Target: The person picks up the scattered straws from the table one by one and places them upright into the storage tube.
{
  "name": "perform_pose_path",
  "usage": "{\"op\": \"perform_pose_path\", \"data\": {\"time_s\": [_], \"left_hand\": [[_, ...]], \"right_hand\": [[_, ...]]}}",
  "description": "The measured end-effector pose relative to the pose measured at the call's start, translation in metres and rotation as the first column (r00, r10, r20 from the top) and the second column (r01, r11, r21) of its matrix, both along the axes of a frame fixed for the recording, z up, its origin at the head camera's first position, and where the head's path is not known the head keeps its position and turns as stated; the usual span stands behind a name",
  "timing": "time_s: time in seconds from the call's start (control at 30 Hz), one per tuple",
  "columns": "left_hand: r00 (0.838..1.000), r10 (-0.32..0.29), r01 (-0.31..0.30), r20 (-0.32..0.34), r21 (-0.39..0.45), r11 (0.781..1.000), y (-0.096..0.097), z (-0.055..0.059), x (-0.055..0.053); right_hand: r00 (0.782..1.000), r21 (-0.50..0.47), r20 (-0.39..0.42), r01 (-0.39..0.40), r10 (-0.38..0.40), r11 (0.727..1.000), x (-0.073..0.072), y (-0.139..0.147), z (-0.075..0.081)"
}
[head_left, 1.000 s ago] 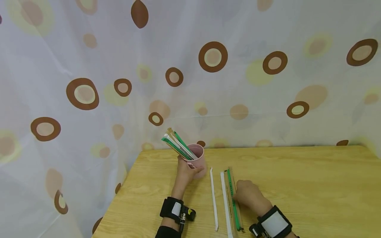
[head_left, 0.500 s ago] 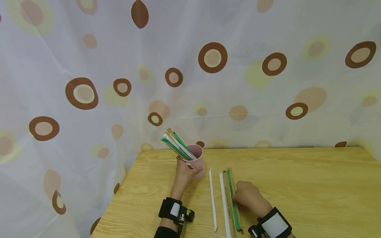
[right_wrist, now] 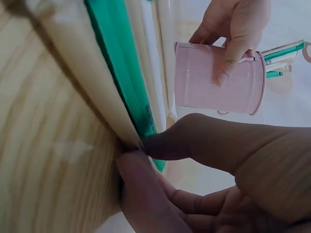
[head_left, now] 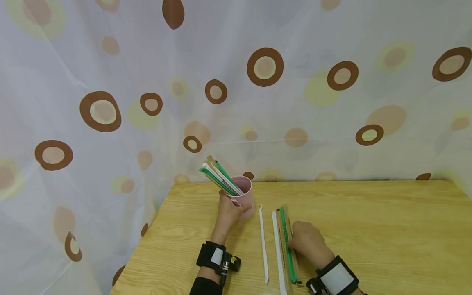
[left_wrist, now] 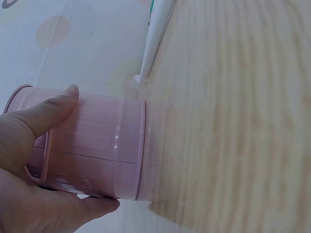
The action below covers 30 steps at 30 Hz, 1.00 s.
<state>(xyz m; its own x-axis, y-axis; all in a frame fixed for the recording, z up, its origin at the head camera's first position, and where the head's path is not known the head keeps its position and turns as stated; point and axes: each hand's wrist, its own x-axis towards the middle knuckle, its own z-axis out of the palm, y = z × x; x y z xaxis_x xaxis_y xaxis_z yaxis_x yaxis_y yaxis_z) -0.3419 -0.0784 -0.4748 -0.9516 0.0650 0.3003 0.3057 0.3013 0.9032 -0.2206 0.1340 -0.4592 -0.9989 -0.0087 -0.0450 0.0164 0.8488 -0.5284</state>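
My left hand [head_left: 230, 209] grips a pink cup [head_left: 248, 207] by its handle side, thumb and fingers around the wall, as the left wrist view shows. Wrapped straws [head_left: 221, 178] in green, white and brown lean leftward out of the cup's mouth. At the right end of a row of wrapped straws on the table, my right hand [head_left: 309, 241] pinches a brown wrapped straw [right_wrist: 82, 73] between thumb and forefinger. Close beside that straw lies a green one [head_left: 287, 246], and a white one [head_left: 279, 254] forms the row's left side.
One white wrapped straw [head_left: 263, 246] lies by itself between the cup and the row. The wooden table [head_left: 387, 229] reaches back to a spotted curtain [head_left: 295, 102], which also hangs along the left side. Both wrists wear black camera straps.
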Motion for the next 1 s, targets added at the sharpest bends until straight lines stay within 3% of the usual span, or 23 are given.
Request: {"op": "perform_pose_path", "data": {"time_s": [0.17,0.37,0.57,0.77,1.0], "left_hand": [[1.000,0.006,-0.006,0.017,-0.005,1.000,-0.001,0.001,0.000],[0.999,0.018,-0.019,0.040,0.001,1.000,-0.001,0.002,-0.001],[1.000,0.001,-0.001,0.012,0.019,1.000,-0.002,0.002,-0.002],[1.000,-0.013,0.013,0.007,0.031,0.999,-0.001,0.001,-0.002],[1.000,-0.009,0.008,0.027,0.032,0.999,-0.001,-0.001,-0.001]], "right_hand": [[0.999,0.004,0.032,0.044,-0.044,0.999,-0.001,-0.002,0.000],[1.000,-0.005,-0.010,0.029,-0.029,1.000,-0.002,-0.003,0.001],[0.999,-0.042,-0.031,0.019,-0.020,0.999,-0.002,0.000,0.006],[0.996,-0.054,-0.077,0.037,-0.041,0.998,-0.002,0.008,0.026],[0.980,-0.205,-0.160,0.086,-0.120,0.975,0.003,0.020,0.056]]}}
